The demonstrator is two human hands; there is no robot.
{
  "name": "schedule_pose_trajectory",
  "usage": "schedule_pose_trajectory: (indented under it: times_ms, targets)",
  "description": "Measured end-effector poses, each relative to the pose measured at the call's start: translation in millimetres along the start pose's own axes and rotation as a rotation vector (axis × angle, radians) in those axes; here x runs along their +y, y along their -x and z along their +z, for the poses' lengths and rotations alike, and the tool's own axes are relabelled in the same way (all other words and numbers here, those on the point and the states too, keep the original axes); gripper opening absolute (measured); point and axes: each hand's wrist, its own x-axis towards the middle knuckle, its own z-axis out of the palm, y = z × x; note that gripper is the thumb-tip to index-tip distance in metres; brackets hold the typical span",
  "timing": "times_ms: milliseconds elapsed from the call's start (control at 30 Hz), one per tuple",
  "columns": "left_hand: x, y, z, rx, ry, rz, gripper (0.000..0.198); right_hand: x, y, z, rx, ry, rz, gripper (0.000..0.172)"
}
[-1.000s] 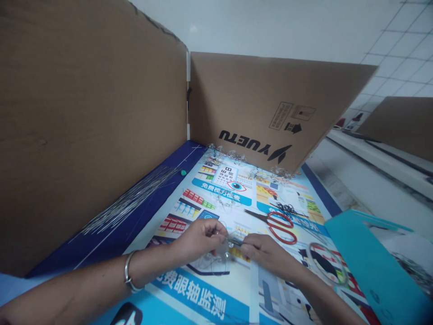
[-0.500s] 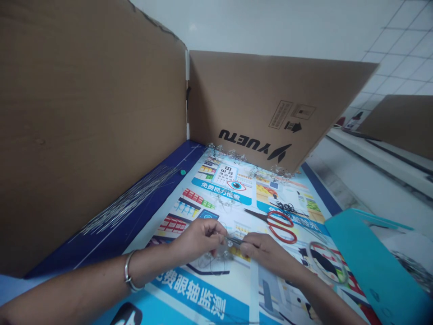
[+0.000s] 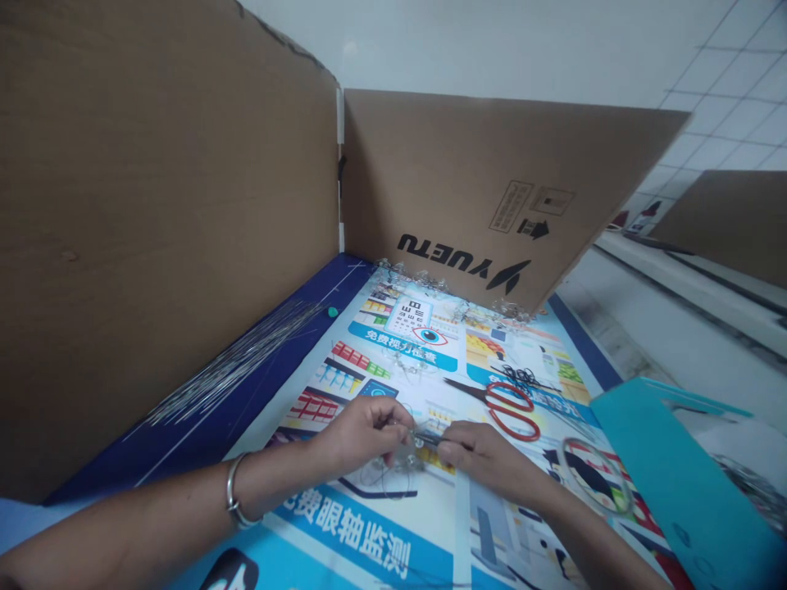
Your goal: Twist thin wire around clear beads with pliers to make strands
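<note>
My left hand (image 3: 375, 430) pinches a thin wire strung with clear beads (image 3: 393, 465), part of which loops below the fingers. From the other side, my right hand (image 3: 476, 447) is closed around a slim dark metal tool (image 3: 429, 437), perhaps tweezers or fine pliers. The tool's tip meets the wire close to my left fingertips, beside a small clear bead. Its jaws are too small to make out. Red-handled scissors (image 3: 507, 408) lie just beyond my right hand, and a tangle of black wire (image 3: 522, 378) sits past them.
Straight thin wires (image 3: 237, 360) lie along the left side. Clear beaded pieces (image 3: 430, 283) line the foot of the cardboard panel (image 3: 479, 180). A coil of clear line (image 3: 595, 475) and a turquoise box (image 3: 664, 467) holding metal bits are at the right. Another cardboard wall (image 3: 166, 205) stands left.
Hardly anything differs. Both hands keep the same hold, with only a slight shift of the tool's tip at the wire.
</note>
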Motion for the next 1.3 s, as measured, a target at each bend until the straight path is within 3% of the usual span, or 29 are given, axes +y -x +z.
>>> schedule_pose_trajectory:
  times_ms: [600,800,933,1033,1167,1300]
  targets:
    - [1.5,-1.0,0.0,-0.012,0.01,-0.007,0.007,0.0,-0.8,2.7,0.021,0.008,0.003,0.032]
    - [-3.9,-4.7,-3.5,-0.022,-0.067,-0.017,0.009,-4.8,0.6,2.9,0.031,0.147,0.056,0.038]
    - [-14.4,-9.0,-9.0,-0.029,-0.263,-0.037,0.015,-12.7,3.4,4.2,0.095,0.44,0.175,0.042]
    - [-12.8,-8.5,-13.4,0.009,-0.575,-0.014,0.016,-18.6,4.4,3.3,0.133,0.638,0.263,0.041]
    - [1.6,-5.8,-21.5,0.088,-1.047,0.069,0.031,-18.1,4.5,2.3,0.159,0.684,0.204,0.038]
    - [11.7,-4.9,-29.1,0.144,-1.255,0.255,0.03,-2.9,4.2,7.0,0.265,0.673,0.126,0.034]
